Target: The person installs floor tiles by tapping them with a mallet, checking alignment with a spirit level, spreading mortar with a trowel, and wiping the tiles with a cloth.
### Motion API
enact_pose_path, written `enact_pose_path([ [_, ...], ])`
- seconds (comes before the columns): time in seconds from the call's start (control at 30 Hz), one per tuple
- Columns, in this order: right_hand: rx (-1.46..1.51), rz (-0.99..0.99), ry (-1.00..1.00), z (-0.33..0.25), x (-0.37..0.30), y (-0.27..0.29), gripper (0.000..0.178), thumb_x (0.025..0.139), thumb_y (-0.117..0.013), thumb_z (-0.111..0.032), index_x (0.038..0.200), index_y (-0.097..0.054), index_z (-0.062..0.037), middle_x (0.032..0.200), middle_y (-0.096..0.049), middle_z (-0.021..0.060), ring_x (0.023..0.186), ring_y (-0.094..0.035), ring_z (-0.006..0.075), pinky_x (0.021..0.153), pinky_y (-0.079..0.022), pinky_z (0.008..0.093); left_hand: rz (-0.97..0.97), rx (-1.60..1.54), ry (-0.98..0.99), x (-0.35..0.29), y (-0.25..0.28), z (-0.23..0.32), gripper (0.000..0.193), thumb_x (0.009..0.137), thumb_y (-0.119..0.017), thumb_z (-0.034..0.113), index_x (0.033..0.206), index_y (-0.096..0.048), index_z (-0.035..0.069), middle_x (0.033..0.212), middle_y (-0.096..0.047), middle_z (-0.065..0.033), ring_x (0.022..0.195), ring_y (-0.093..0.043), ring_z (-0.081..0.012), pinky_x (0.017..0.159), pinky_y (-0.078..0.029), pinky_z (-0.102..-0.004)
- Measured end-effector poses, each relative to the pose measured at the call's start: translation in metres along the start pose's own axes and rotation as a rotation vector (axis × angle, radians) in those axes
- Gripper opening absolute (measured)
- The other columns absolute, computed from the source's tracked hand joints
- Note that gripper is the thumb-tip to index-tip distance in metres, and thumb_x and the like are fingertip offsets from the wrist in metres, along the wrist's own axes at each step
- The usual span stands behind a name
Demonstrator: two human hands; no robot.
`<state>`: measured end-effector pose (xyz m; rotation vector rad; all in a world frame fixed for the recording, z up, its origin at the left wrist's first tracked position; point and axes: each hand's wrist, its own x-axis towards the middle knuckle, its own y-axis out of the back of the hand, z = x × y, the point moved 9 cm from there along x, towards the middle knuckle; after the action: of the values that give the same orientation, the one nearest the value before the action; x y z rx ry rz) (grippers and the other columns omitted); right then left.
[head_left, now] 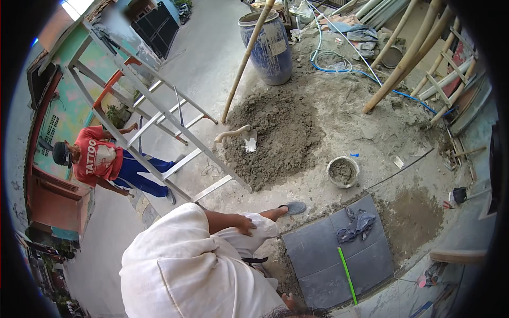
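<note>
My left hand rests on my left knee, fingers loosely spread, holding nothing. Below it, a grey shoe is on my foot beside the dark grey floor tiles. At the lower edge a little bare skin shows; whether it is my right hand or a foot, I cannot tell. A crumpled grey-blue rag and a long bright green bar lie on the tiles. Beyond them stands a small round bucket of mortar. A tool with a curved pale handle lies in the mortar heap.
An aluminium stepladder stands left of the heap; a person in a red shirt is behind it. Farther back are a stained blue drum, a leaning pole, a blue hose and bamboo poles. Wet mortar borders the tiles.
</note>
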<state>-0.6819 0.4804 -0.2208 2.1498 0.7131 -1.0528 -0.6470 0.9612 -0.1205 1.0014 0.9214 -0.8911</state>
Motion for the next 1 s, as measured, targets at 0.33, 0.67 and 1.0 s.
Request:
enact_pose_path([
  [0.33, -0.528, -0.207, 0.432, -0.152, -0.003, 0.068, 0.055, 0.098, -0.053, -0.039, 0.139, -0.051, -0.0034, 0.120, -0.065, 0.0188, 0.100, -0.064, 0.0279, 0.090, -0.050, 0.0381, 0.452, -0.882, 0.017, -0.094, -0.047, -0.013, 0.094, 0.088, -0.040, 0.076, 0.143, -0.045, 0.000, 0.147, -0.044, -0.0217, 0.137, -0.041, -0.0369, 0.115, -0.030, -0.0405],
  [0.67, -0.461, -0.102, 0.174, -0.219, -0.031, 0.134, 0.055, 0.095, -0.059, -0.035, 0.136, -0.053, 0.0022, 0.108, -0.066, 0.0141, 0.082, -0.063, 0.0177, 0.073, -0.052, 0.0318, 0.593, -1.190, 0.040, -0.044, -0.153, -0.015, 0.087, 0.094, -0.032, 0.070, 0.135, -0.053, -0.003, 0.138, -0.051, -0.0272, 0.132, -0.047, -0.0403, 0.111, -0.035, -0.0414],
  [1.0, -0.188, -0.083, 0.181, -0.332, -0.033, 0.074, 0.056, 0.096, -0.059, -0.033, 0.139, -0.049, 0.0015, 0.110, -0.067, 0.0145, 0.099, -0.063, 0.0186, 0.078, -0.050, 0.0306, 0.174, -0.799, 0.279, -0.039, -0.204, -0.087, 0.051, 0.085, -0.064, 0.048, 0.109, -0.072, 0.003, 0.113, -0.069, -0.0208, 0.107, -0.065, -0.0361, 0.094, -0.051, -0.0440],
])
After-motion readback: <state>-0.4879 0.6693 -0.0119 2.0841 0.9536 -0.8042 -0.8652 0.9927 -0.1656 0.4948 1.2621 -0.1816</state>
